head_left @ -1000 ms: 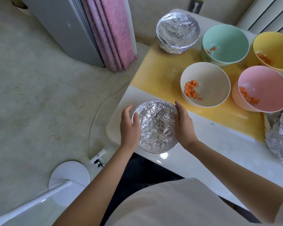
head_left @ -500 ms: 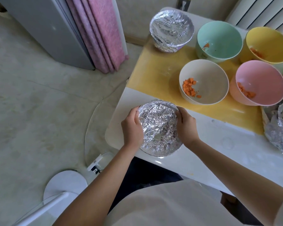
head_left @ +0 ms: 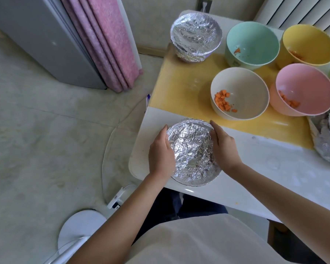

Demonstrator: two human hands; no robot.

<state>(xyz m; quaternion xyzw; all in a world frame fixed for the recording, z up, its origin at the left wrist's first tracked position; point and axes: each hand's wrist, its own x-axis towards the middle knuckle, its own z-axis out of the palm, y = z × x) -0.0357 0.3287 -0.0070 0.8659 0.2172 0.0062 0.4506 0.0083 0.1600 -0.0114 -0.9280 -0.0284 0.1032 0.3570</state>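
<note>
A pale floor (head_left: 46, 140) is filling the left of the view, with a grey cabinet (head_left: 36, 35) and a pink curtain (head_left: 107, 40) standing at 11 o'clock. The white desk (head_left: 255, 168) is running off to the right, with a yellow mat (head_left: 179, 82) lying over its far half.

The foil-covered bowl (head_left: 192, 153) is sitting by the desk's rounded corner at 7 o'clock, close to the near edge. The left hand (head_left: 161, 155) is pressing its 9 o'clock side and the right hand (head_left: 224, 147) its 3 o'clock side. The fingers of each hand are lying together, nearly straight against the foil.

At 12 o'clock a second foil-wrapped bowl (head_left: 195, 35) is standing. Towards 2 o'clock a cream bowl (head_left: 240, 111) is holding carrot pieces (head_left: 222, 101), and a pink bowl (head_left: 305, 88) is sitting beside it.

The likeliest slip is the bowl skating towards the near edge if one hand is pushing harder than the other. Pressing too sharply at the rim could also be tearing the thin foil.
</note>
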